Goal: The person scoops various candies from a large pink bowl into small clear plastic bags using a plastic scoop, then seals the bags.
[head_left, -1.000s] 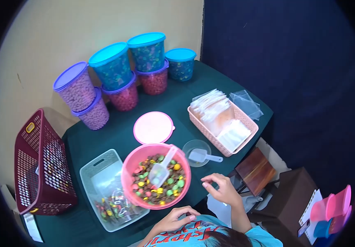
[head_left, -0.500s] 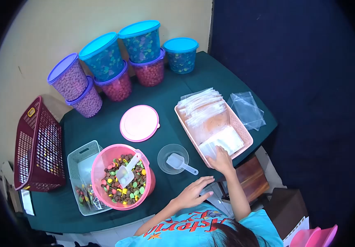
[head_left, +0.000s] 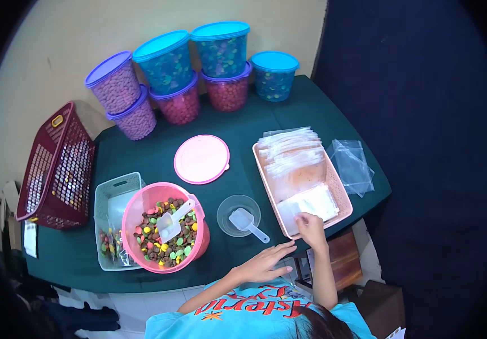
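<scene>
My right hand (head_left: 311, 230) is at the near end of a pink basket (head_left: 262, 175), its fingers pinched together on the edge of a clear plastic bag (head_left: 290, 224). Beneath lies a stack of white-looking flat packets (head_left: 317, 202). More clear bags (head_left: 291, 148) stand in a row at the basket's far end. My left hand (head_left: 265, 264) rests by the table's near edge with fingers stretched out, holding nothing. Just beyond it, a clear bowl (head_left: 227, 225) holds a white plastic scoop (head_left: 242, 219).
A pink tub (head_left: 203, 248) of colourful chocolate pieces holds another scoop (head_left: 169, 227). Beside it are a grey-green basket (head_left: 102, 209) and a maroon basket (head_left: 46, 186). A pink lid (head_left: 201, 159), loose bags (head_left: 352, 166) and lidded tubs (head_left: 164, 68) stand beyond. Someone's dark-clothed legs (head_left: 85, 317) show lower left.
My right hand's fingers have curled into a pinch at the basket's near end. My left hand stays about where it was. The camera view has shifted slightly.
</scene>
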Available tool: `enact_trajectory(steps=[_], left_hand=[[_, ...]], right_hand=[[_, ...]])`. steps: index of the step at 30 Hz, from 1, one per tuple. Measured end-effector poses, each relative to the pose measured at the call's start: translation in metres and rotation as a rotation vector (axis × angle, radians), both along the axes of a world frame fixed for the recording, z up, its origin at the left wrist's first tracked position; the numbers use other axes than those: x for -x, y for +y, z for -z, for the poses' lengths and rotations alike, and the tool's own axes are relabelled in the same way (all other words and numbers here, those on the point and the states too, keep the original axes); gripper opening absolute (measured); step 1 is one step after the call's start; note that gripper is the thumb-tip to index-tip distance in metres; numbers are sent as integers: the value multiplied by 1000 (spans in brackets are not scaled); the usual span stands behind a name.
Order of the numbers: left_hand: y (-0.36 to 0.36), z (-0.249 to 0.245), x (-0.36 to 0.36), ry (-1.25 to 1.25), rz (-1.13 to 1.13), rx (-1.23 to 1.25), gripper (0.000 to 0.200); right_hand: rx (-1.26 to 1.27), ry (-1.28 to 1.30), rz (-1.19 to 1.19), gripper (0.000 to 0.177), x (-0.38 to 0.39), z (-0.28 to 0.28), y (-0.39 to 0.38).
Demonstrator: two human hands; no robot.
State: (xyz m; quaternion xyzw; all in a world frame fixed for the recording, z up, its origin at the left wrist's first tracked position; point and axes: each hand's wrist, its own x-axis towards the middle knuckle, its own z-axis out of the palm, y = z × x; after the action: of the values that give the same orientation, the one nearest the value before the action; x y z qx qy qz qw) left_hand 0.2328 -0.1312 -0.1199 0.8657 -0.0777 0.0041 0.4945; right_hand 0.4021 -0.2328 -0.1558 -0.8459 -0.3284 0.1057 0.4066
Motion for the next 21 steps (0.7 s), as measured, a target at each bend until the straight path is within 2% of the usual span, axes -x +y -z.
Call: enact_trajectory(steps=[2,3,4,6,7,9,10,12,14,16,18,20,21], left_hand=[[8,-19,11,93,41,204,51],[11,-30,18,38,-13,232,45],[16,-40,26,37,-31,231,45],[27,-59,45,-33,-119,372,40],[31,-67,54,-71,-194,419,36],[39,-78,73,-124,-298,448,35],[41,-81,81,-170,-355,459,35],[45,-82,92,-304,-412,435,42],[46,-88,101,-384,-440,457,49],[46,-86,115,-397,-466,474,55],[49,-82,129,-438,-521,418,56],[55,-78,144,-489,-552,649,54],[60,-75,154,-500,-540,676,55]], right_hand=[[-177,44,86,26,-3,-5,-1],[-245,61,139,27,-3,-8,-2],[-253,198,164,29,1,-29,-2],[-565,402,186,31,15,-59,4],[-564,412,178,31,24,-74,7],[-747,430,15,33,45,-103,11],[-748,437,5,33,61,-117,13],[-764,345,-246,32,92,-139,20],[-568,438,-459,33,117,-142,21],[-657,367,-739,34,140,-147,46],[-667,227,-810,36,160,-139,64],[-662,247,-830,38,174,-137,76],[-668,254,-840,38,182,-135,82]])
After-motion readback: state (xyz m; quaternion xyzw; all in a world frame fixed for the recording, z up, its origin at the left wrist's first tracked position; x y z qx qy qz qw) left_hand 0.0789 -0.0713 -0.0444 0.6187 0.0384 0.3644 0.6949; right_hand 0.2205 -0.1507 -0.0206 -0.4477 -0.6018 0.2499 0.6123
